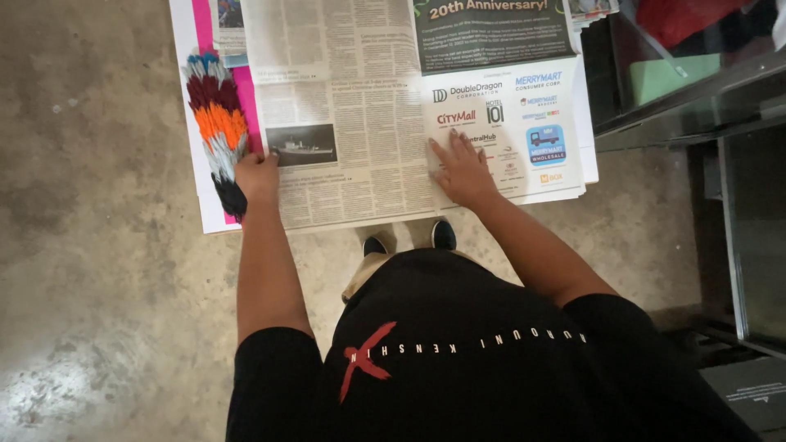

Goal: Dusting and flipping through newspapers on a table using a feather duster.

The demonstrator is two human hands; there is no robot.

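Left hand [257, 173]: closed round the dark handle end of a feather duster [214, 123], resting at the left edge of the newspaper [344, 115]; the grip looks firm, fingers curled under, so how tightly they wrap cannot be told.
Right hand [463, 168]: empty, flat and spread wide, palm down on the right-hand page, over the block of coloured logos; it seems to pin the sheet so that it lies smooth.
Duster: striped in blue, maroon, orange, grey and black, lying along the paper's left margin, head pointing away from the person, partly over a pink strip [246, 90].
Newspaper: opened out flat on the floor [98, 245], several sheets stacked, the near edge just beyond the shoes [409, 237].
Person: bent over the paper in a black shirt [458, 368], both arms reaching forward.
Floor: bare grey concrete, mottled.
Right side: a glass-fronted cabinet [696, 106] with metal framing, standing close beside the paper, red and green things dim behind the glass.
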